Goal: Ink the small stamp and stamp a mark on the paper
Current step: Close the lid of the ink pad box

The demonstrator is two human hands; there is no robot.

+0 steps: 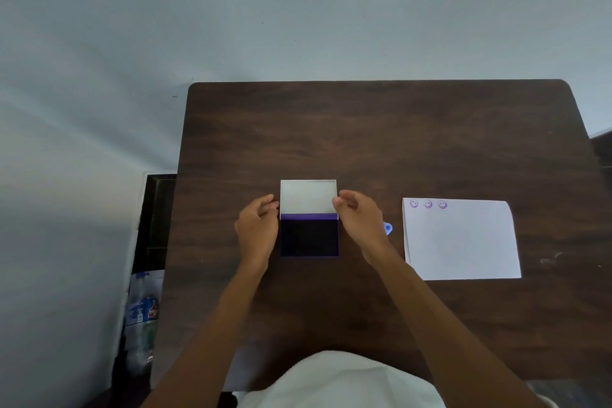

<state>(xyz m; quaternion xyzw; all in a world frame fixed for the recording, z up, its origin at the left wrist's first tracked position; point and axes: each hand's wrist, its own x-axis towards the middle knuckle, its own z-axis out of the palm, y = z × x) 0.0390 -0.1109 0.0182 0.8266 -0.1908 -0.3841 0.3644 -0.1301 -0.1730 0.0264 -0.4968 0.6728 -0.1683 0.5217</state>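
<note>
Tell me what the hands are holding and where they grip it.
Both hands, left hand and right hand, pinch the ink pad's raised lid at its side edges.

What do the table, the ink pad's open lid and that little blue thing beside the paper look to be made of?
The table looks like dark wood or wood-look laminate: grain streaks, a smooth, dull sheen. The ink pad's lid seems to be thin metal or plastic, pale and matte inside, though I cannot tell which. The blue thing is probably glossy plastic, but the right hand mostly hides it.
</note>
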